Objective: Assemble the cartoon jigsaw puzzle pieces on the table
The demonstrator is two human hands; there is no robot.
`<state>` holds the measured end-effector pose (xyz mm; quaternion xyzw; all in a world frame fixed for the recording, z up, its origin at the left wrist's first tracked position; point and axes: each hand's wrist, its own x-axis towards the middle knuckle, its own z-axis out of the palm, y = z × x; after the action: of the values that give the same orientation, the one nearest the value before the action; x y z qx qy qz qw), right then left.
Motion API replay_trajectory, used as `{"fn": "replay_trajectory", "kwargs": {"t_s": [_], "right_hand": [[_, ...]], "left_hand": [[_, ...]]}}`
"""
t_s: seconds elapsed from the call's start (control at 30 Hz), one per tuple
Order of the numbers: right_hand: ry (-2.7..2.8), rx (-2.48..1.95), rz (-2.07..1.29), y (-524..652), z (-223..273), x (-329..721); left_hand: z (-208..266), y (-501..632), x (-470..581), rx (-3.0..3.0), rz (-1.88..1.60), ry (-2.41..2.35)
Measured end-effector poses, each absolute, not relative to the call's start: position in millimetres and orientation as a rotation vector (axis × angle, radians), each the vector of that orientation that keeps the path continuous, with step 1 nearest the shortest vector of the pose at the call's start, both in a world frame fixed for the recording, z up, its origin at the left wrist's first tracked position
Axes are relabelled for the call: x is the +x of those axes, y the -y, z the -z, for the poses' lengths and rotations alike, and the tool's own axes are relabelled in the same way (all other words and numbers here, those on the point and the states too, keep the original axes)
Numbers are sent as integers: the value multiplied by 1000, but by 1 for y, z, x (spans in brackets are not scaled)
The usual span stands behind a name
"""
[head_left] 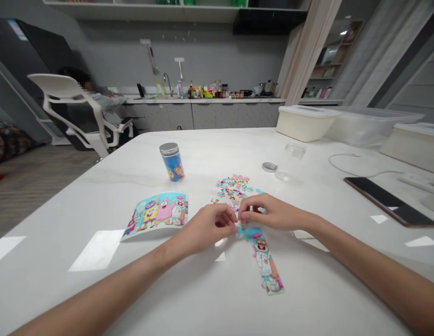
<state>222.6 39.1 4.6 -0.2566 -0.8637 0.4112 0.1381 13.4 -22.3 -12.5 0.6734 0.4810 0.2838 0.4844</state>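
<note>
A partly joined jigsaw puzzle [264, 261] lies on the white table, a strip with a cartoon squirrel figure and a light-blue top edge reaching left. At that edge's left end, my left hand [208, 228] has thumb and fingers closed around a small puzzle piece, mostly hidden. Close beside it, my right hand [262, 211] is curled over the puzzle's top with its fingertips pinched; what they hold is hidden. Beyond the hands is a pile of loose puzzle pieces [233, 189]. A curved picture sheet [157, 212] with several cartoon figures stands left of my left hand.
Behind the sheet stands a blue-printed jar [173, 163] with a metal lid. A clear jar [290, 163] and a loose lid [269, 167] are back right. A phone [390, 200], a cable and plastic bins [304, 123] occupy the right side. A person sits beyond, left.
</note>
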Motion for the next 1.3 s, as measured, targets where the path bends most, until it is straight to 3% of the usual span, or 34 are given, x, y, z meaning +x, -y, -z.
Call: {"fn": "replay_trajectory", "kwargs": {"t_s": [0.17,1.3], "right_hand": [[2716,-539,-1071,-42,-6,232],[2905,-666,-957,-37,-5,231]], "left_hand": [[11,26,15,1812,-628,-1288],[17,36,27,2008,-647,-1430]]}}
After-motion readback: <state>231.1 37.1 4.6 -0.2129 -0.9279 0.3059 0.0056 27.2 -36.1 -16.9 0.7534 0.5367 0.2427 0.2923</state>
